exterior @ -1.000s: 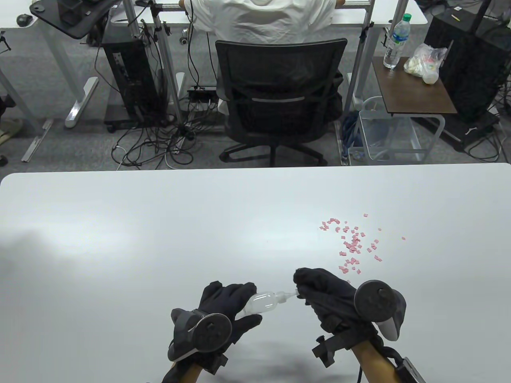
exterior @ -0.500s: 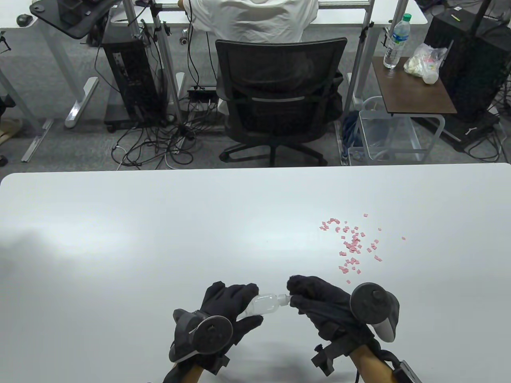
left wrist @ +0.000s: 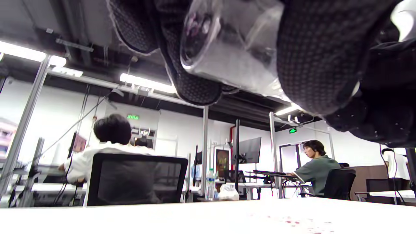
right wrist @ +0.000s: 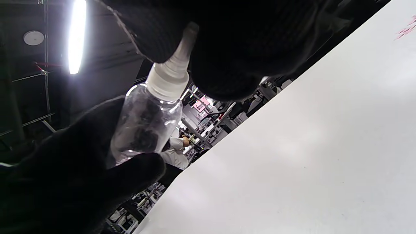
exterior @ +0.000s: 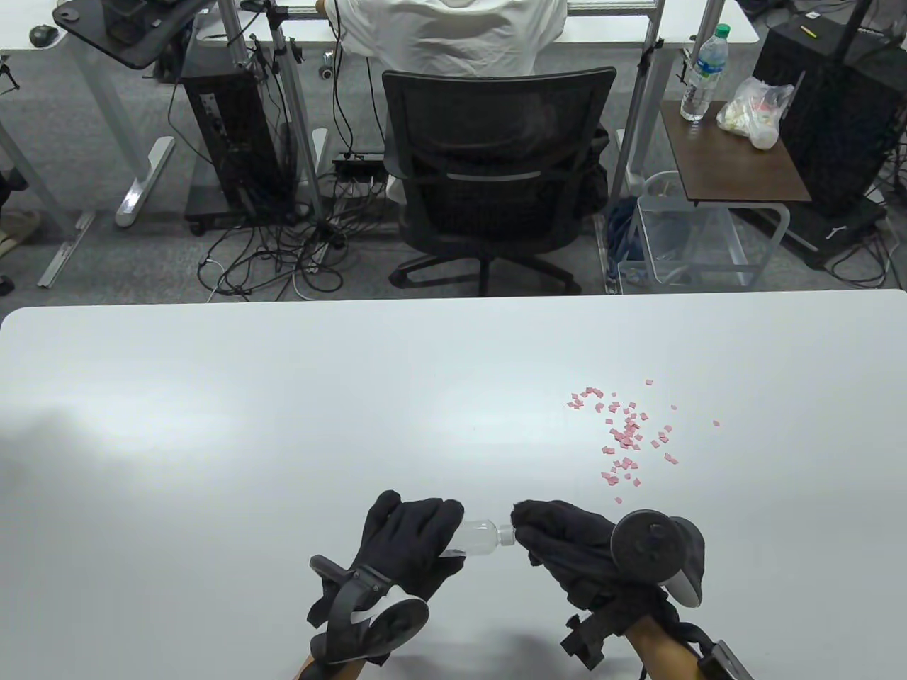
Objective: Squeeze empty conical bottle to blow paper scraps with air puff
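Your left hand (exterior: 407,542) holds the bottle (exterior: 480,536) on its side just above the bench (exterior: 212,425), fingers (left wrist: 312,55) curled round its clear, empty body with the round base toward your wrist. Your right hand (exterior: 567,542) has its fingers (right wrist: 227,52) pinched on the white conical nozzle (right wrist: 174,70), which tapers from a ribbed cap to a thin tip. The pink scraps (exterior: 627,432) lie scattered on the bench, apart from the bottle, beyond your right hand.
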### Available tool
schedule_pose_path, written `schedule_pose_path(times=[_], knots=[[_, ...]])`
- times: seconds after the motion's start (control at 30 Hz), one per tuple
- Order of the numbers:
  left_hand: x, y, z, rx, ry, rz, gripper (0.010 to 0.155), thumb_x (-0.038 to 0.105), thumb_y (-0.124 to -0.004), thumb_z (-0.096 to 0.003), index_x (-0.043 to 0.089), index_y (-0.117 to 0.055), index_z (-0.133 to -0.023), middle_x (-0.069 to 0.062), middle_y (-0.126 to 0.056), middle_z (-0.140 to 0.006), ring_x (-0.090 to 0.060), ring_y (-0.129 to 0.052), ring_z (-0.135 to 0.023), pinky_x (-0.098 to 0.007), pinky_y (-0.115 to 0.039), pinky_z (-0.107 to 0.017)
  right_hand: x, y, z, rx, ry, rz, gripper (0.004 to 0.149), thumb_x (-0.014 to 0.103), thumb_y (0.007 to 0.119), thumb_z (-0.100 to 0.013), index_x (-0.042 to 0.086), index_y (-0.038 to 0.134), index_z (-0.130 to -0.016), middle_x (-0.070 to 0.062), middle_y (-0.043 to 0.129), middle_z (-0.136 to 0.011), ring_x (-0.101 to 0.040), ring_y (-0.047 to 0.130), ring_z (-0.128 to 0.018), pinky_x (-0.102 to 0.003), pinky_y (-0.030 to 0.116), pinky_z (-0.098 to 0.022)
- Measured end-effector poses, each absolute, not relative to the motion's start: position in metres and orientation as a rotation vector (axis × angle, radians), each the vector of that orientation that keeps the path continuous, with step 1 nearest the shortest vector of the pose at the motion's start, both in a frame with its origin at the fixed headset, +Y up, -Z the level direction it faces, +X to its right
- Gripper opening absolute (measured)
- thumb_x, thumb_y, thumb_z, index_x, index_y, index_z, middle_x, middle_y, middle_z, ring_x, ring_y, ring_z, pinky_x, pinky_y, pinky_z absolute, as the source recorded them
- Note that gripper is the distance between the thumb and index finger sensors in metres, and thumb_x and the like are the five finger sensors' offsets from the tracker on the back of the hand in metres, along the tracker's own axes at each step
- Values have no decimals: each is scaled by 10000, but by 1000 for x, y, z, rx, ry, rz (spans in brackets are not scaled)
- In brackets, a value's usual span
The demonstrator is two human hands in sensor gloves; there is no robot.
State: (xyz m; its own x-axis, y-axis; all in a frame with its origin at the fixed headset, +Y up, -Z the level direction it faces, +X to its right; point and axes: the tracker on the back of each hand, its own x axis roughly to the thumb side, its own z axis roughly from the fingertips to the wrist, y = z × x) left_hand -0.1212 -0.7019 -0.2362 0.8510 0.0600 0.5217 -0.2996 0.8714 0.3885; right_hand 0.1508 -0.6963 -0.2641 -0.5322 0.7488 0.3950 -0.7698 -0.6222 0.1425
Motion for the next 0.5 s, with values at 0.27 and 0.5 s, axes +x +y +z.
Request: schedule_pose_path(times=[0.27, 0.5], knots=[[-119, -704, -235, 522, -554, 138, 721, 475, -983, -413, 256, -726, -1050, -49, -840, -1005, -233, -965, -869, -549, -564, -813, 146, -703, -267, 527, 90, 2216, 459, 284, 749, -575, 10, 810, -939, -221, 904, -775, -267, 1012, -530, -397, 924, -356], [-116, -706, -235, 509, -570, 51, 721, 501, -963, -422, 282, -707, -1059, -31, -818, -1033, -228, -930, -931, -556, -552, -818, 148, -711, -267, 561, 184, 2195, 462, 320, 724, -597, 25, 789, -946, -220, 877, -797, -298, 984, -555, -429, 890, -378]])
